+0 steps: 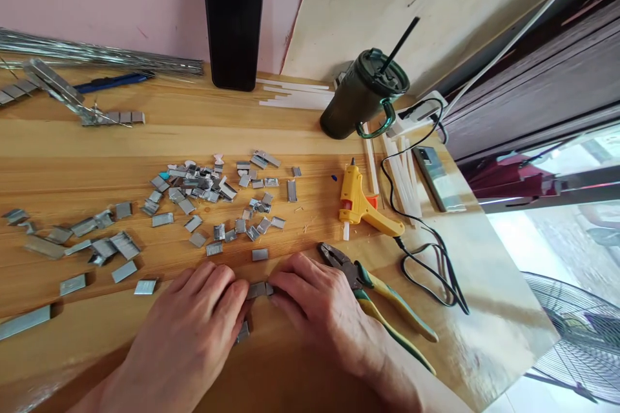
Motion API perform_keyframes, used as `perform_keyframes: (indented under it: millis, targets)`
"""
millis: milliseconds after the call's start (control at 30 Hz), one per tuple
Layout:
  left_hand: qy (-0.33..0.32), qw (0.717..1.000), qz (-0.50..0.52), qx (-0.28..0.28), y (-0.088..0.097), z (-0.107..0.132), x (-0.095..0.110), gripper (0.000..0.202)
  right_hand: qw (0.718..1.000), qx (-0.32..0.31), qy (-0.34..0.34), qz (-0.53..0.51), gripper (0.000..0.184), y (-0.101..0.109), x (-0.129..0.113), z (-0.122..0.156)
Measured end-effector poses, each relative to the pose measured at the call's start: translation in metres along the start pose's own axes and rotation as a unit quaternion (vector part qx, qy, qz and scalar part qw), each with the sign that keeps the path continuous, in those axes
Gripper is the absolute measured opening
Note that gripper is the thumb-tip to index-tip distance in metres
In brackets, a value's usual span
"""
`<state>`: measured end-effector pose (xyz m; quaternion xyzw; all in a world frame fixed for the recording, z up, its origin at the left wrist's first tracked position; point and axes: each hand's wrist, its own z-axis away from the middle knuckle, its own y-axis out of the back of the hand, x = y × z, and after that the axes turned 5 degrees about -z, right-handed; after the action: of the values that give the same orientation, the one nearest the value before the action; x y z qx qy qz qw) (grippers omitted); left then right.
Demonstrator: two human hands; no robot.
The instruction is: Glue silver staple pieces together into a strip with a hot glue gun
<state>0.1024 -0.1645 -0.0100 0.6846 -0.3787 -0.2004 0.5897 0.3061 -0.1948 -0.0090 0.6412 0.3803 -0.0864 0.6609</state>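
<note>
Near the table's front edge, my left hand point(198, 316) and my right hand point(322, 303) are both closed, fingertips pinching opposite ends of a short row of small grey metal pieces point(260, 289). The fingers hide both ends of that row. Another grey piece point(243, 332) shows beside my left hand, partly covered by it. Just beyond the hands lies a single flat grey piece point(260, 255). Pliers point(356, 274) with green and yellow handles lie open-jawed right of my right hand, the handles partly behind my forearm.
Heaped grey pieces point(198, 182) spread across the middle and left. A yellow glue gun point(358, 200) with its black cord point(443, 264), white glue sticks point(402, 171), a dark tumbler point(351, 93) and a phone point(438, 177) occupy the right. Wire rods point(111, 58) lie behind.
</note>
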Motion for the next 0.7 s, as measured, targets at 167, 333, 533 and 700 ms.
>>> perform_keyframes:
  millis: [167, 333, 533, 700]
  targets:
    - [-0.004, 1.0, 0.001, 0.01, -0.0023, 0.001, -0.0018, 0.025, 1.0, -0.006, -0.003, -0.004, 0.01, 0.0001, 0.0009, -0.0002]
    - [-0.01, 1.0, -0.001, 0.013, -0.001, 0.0006, -0.0017, 0.026, 1.0, -0.007, -0.002, 0.002, 0.009, -0.0003, 0.0012, -0.0007]
    - [-0.011, 1.0, 0.01, 0.016, 0.0023, -0.002, -0.0015, 0.028, 1.0, -0.026, -0.011, 0.007, 0.008, -0.0007, 0.0021, 0.0018]
    - [-0.004, 1.0, 0.019, 0.017, 0.0008, -0.0019, -0.0002, 0.029, 1.0, -0.025, -0.007, 0.008, 0.007, -0.0004, 0.0024, 0.0016]
